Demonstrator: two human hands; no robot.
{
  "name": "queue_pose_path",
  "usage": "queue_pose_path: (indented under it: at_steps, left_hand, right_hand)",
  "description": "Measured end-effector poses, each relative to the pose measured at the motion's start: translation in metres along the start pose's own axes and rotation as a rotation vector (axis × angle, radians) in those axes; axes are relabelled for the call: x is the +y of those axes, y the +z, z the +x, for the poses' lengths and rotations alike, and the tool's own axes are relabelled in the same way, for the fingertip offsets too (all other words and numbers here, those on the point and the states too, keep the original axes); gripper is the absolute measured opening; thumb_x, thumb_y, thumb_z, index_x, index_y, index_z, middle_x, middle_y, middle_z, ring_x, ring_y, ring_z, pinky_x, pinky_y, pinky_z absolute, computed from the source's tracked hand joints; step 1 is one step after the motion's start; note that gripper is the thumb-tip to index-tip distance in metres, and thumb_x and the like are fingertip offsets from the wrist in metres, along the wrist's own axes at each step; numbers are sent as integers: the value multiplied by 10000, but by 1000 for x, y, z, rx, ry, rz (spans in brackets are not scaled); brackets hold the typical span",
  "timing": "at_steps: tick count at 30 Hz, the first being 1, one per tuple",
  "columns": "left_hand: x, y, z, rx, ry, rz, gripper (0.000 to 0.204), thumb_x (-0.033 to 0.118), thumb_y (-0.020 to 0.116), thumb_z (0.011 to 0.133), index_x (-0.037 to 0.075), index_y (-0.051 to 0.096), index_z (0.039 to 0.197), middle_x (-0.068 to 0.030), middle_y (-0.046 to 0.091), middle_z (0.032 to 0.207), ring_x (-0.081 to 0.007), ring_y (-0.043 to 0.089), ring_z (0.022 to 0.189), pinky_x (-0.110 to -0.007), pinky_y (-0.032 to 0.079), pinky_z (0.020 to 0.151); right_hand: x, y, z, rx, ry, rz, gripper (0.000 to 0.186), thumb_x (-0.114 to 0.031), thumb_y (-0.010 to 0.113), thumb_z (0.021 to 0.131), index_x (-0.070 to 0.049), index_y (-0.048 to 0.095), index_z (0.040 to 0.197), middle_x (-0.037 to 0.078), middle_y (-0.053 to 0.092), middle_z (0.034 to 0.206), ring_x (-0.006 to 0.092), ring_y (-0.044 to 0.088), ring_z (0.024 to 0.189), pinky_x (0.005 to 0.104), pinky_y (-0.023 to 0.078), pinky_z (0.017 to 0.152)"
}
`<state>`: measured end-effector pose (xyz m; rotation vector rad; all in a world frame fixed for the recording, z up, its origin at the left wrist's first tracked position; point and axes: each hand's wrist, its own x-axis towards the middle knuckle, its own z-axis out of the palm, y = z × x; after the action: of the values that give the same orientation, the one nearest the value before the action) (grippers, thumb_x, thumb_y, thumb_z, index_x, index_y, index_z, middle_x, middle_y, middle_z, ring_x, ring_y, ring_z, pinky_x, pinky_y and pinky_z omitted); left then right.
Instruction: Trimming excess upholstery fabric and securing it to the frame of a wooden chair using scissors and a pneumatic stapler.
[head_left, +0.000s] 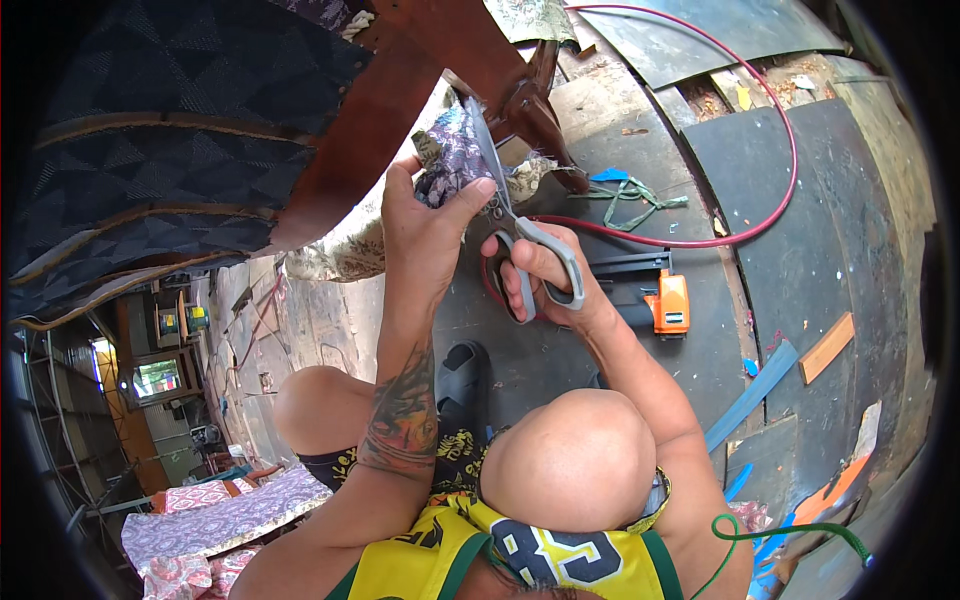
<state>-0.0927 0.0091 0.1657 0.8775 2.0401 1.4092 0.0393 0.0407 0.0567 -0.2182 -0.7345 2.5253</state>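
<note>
1. In the head view, the left hand (412, 225) is closed in a pinch, thumb against fingers, on a bunched piece of purple-and-grey patterned fabric (462, 160); this fabric is at the upper middle, in front of the furniture frame.
2. The right hand (545, 266) grips a pair of metal scissors with grey-and-black loop handles (499, 207), thumb and fingers through the loops. The blades point away from the person and lie along the right side of the fabric; how far apart they stand is hard to tell.
3. Above and to the left is a reddish-brown wooden furniture frame (385, 110) bearing dark blue upholstery with a geometric pattern (200, 90). A carved brown wooden leg (540, 120) is just beyond the blades.
4. Right of the right hand, an orange-and-black power tool (670, 303) lies on the dark floor panels (655, 370).
5. A thin red hose (790, 180) curves across the right side, near a tangled green cord (635, 205).
6. Farther right lie a light-brown wooden block (827, 347) and a flat blue strip (752, 395).
</note>
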Motion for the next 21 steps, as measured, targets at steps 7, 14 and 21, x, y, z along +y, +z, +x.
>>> queue_pose_path:
  at_steps: [7, 14, 21]
  left_hand:
    - [6, -3, -5, 24, -3, 58, 566, 62, 845, 809, -66, 498, 1238, -137, 666, 1094, -139, 669, 921, -271, 550, 814]
    - [6, -5, -2, -15, 2, 56, 554, 75, 843, 813, -69, 521, 1240, -137, 673, 1093, -140, 663, 923, -278, 543, 831]
    - [5, -7, -7, -3, 31, 6, 542, 77, 837, 819, -69, 523, 1236, -121, 682, 1054, -142, 664, 930, -280, 542, 838]
  right_hand:
    - [-2, 9, -3, 54, 70, 120, 477, -396, 812, 896, 36, 691, 1060, 39, 601, 624, 116, 588, 462, 250, 474, 371]
    - [-17, 4, 10, 74, 111, 76, 466, -416, 774, 917, 28, 695, 1038, 16, 586, 588, 100, 583, 438, 231, 477, 359]
    - [-15, 4, 17, 42, 83, 18, 462, -419, 781, 912, 23, 692, 1012, 17, 570, 555, 94, 561, 407, 217, 449, 332]
